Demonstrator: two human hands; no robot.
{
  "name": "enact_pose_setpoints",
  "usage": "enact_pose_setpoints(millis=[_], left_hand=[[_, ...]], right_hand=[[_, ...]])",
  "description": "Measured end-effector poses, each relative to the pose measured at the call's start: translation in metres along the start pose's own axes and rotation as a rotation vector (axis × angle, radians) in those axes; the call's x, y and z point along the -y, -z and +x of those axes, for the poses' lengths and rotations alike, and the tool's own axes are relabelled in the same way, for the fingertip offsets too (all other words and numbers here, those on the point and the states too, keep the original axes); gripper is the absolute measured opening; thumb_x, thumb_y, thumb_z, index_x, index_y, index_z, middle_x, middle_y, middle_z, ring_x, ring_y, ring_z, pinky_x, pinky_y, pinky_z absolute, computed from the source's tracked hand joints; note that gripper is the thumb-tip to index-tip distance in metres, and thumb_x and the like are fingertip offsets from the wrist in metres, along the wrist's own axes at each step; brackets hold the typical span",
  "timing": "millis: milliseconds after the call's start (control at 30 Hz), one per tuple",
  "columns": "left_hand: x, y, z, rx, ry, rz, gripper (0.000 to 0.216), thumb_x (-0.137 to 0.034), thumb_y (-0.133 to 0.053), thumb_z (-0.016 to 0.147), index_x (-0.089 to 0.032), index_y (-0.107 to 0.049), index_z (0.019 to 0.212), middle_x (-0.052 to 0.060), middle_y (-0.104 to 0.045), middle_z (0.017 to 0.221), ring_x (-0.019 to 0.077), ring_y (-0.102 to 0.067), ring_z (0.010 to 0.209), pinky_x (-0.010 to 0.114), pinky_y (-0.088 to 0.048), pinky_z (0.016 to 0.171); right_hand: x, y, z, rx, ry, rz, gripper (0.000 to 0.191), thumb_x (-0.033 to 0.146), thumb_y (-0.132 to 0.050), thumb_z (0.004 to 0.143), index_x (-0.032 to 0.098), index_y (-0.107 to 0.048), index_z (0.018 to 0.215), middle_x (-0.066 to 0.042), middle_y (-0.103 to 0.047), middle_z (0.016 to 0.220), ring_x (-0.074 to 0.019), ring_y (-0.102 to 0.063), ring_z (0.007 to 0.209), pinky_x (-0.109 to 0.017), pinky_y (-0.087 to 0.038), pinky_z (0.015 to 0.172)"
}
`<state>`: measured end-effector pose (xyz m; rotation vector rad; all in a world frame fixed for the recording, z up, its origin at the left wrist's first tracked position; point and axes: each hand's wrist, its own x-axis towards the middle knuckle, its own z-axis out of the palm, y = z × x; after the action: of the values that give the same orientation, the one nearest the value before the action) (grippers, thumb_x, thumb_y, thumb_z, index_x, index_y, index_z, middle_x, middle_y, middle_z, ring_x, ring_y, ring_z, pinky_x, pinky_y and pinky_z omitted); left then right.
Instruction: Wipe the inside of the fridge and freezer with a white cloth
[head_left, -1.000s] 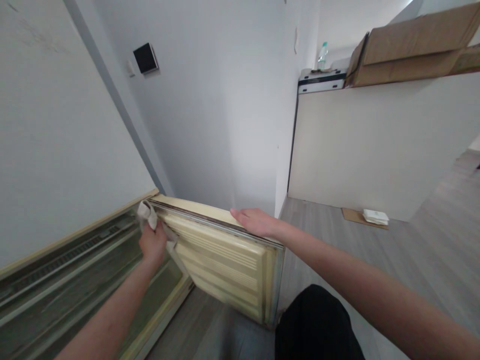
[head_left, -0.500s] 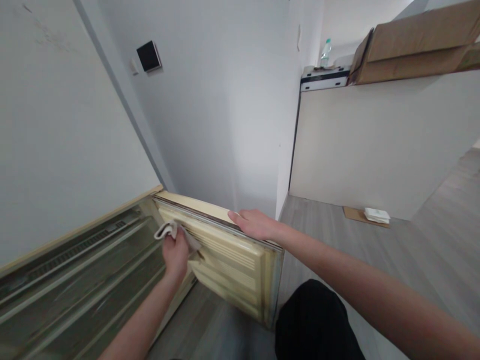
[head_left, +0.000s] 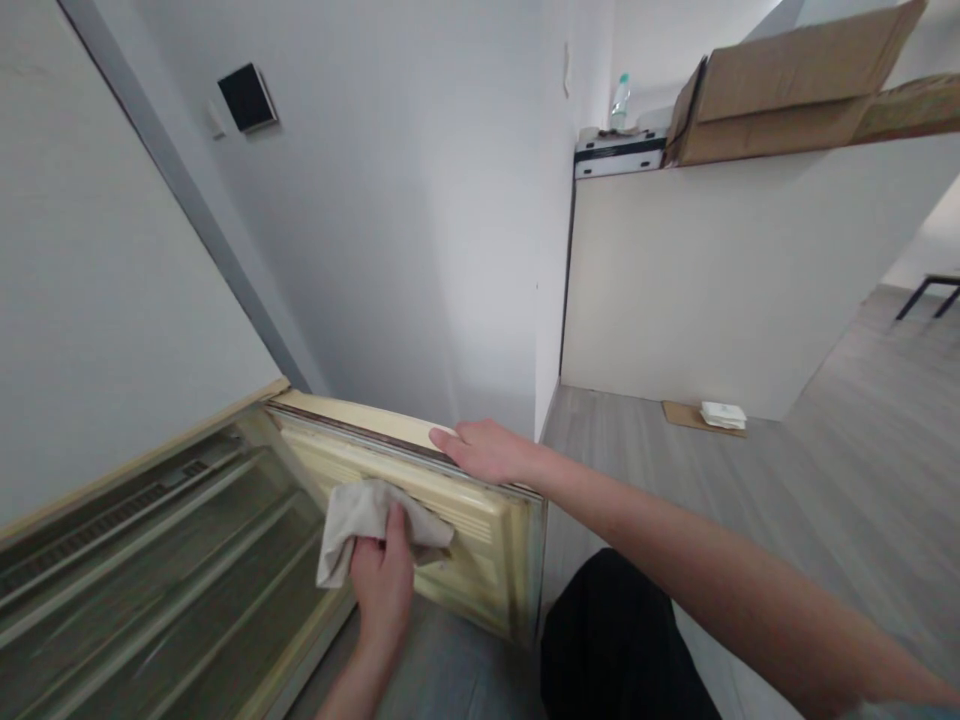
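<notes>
An old cream freezer door (head_left: 469,570) stands open, its ribbed inner panel facing me. My left hand (head_left: 384,580) is closed on a pale cloth (head_left: 361,512), which lies against that panel; part of the cloth hangs loose to the left. Over the door's top edge my right hand (head_left: 487,452) grips, with some of its fingers hidden. Behind the left hand, the freezer compartment (head_left: 169,570) shows a vent strip and several clear drawer fronts or shelves.
A white wall (head_left: 465,250) rises just behind the door. To the right stands a pale panel (head_left: 675,280) topped by a cardboard box (head_left: 780,95) and a plastic bottle (head_left: 620,100). On the grey floor, a white packet (head_left: 724,415) lies on cardboard. My knee (head_left: 619,640) is close to the door.
My left hand has moved the cloth right and down along the door panel, and more of the cloth shows. The right hand keeps its grip. The view has turned a little right.
</notes>
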<state>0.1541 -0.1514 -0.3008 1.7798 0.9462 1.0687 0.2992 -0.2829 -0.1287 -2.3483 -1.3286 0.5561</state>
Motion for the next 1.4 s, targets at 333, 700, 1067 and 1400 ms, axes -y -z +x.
enact_pose_setpoints(millis=[333,700,1067,1400], left_hand=[[-0.004,-0.002,0.046,-0.131,0.02,-0.008,0.067,-0.055,-0.056,0.091,-0.009,-0.062,0.139,0.02,-0.061,0.144,0.0361,-0.054,0.138,0.049,-0.04,0.12],[-0.017,-0.025,-0.043,0.019,0.007,0.011,0.064,-0.057,-0.056,0.092,-0.007,-0.068,0.128,0.024,-0.064,0.137,0.0378,-0.052,0.14,0.053,-0.04,0.119],[-0.044,-0.047,-0.126,0.199,-0.005,0.021,0.06,-0.066,-0.056,0.083,-0.01,-0.076,0.083,0.029,-0.074,0.092,0.0461,-0.071,0.105,0.056,-0.056,0.095],[-0.032,-0.036,-0.069,0.053,-0.025,0.042,0.064,-0.058,-0.055,0.085,-0.004,-0.074,0.114,0.029,-0.071,0.121,0.0433,-0.062,0.127,0.056,-0.048,0.11]], right_hand=[[-0.005,0.003,0.005,0.008,0.003,0.004,0.1,0.073,-0.009,0.104,-0.001,-0.072,0.125,-0.028,-0.069,0.124,-0.0365,-0.067,0.12,-0.039,-0.052,0.098],[-0.014,0.007,0.01,-0.017,0.036,0.024,0.095,0.073,-0.016,0.105,0.0,-0.074,0.123,-0.026,-0.069,0.126,-0.0365,-0.065,0.124,-0.04,-0.05,0.103],[-0.015,0.012,0.009,-0.012,0.036,-0.017,0.094,0.072,-0.017,0.104,0.0,-0.076,0.118,-0.026,-0.071,0.122,-0.0342,-0.067,0.121,-0.037,-0.051,0.1],[-0.016,0.014,0.012,-0.004,0.051,-0.042,0.095,0.068,-0.012,0.106,-0.001,-0.072,0.128,-0.027,-0.067,0.13,-0.0345,-0.063,0.128,-0.037,-0.048,0.106]])
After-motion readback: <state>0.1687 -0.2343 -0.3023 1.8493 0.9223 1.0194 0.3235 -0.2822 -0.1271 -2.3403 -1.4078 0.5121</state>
